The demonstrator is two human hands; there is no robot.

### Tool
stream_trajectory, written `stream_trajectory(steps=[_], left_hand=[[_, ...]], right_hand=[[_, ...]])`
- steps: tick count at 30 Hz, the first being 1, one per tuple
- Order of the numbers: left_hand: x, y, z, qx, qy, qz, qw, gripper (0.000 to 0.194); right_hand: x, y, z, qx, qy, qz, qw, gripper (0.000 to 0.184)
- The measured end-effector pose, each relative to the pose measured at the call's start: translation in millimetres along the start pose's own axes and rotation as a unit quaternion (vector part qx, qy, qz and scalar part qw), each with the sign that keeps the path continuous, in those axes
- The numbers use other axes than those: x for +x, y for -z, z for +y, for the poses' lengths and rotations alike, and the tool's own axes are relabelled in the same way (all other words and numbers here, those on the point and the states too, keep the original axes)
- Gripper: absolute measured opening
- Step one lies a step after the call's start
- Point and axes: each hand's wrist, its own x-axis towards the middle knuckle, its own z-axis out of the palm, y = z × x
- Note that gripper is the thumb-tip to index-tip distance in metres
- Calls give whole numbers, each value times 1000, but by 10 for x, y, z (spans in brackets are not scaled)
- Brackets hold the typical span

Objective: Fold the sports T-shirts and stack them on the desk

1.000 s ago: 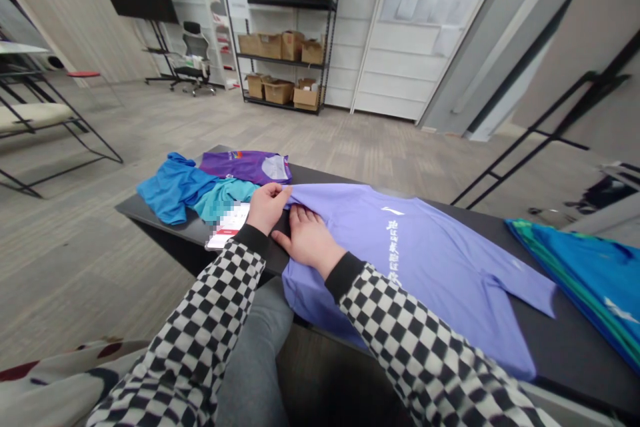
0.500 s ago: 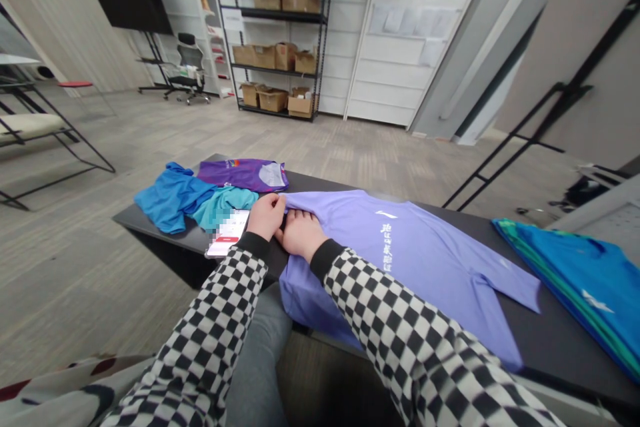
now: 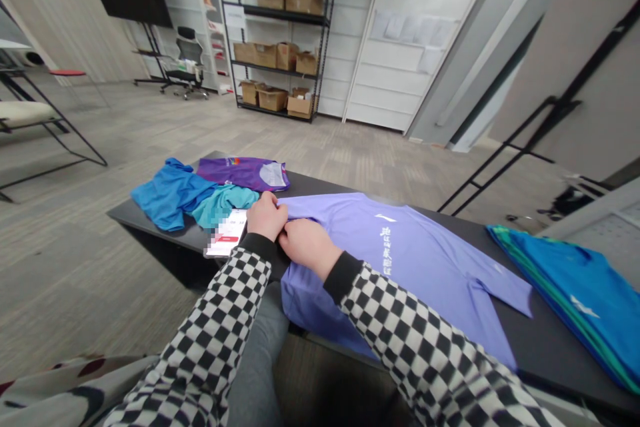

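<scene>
A lavender T-shirt (image 3: 425,247) with white lettering is spread over the dark table, its lower edge hanging over the near side. At its left sleeve, my left hand (image 3: 267,217) has its fingers closed on the sleeve's end. My right hand (image 3: 310,243) is right beside it, fingers curled in and pinching the sleeve's lower edge; the fingertips are partly hidden. A phone (image 3: 227,235) with a lit screen lies just left of my left wrist.
Blue (image 3: 167,197) and teal (image 3: 225,203) garments lie crumpled on the table's left end, near a folded purple shirt (image 3: 245,173). Stacked blue and green shirts (image 3: 575,280) occupy the right end. Beyond the table stand a shelf with cardboard boxes (image 3: 273,100) and a board on a black frame (image 3: 565,103).
My right hand has gone from lying flatter with fingers extended to curled at the sleeve's edge. My left hand stays at the sleeve end. The view has shifted slightly.
</scene>
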Motion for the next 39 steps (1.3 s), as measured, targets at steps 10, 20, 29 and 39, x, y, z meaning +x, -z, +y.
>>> stream_trajectory(steps=[10,20,29,39], left_hand=[[5,-108,74,-51,-129,-148,979,49],[-50,-164,140,123,-161,-185,962,58],[-98,-175,163,205,-168,-210,941,71],[-87,-171,194,137,-309,-201,920,63]], right_hand=[[-117,-190,495,17,14,15,1000,80],[-250,-227,386,53,50,8,997,88],[-802,147,1280,71,-32,66,995,56],[-2295,280,3359,-92,-361,45,927,69]])
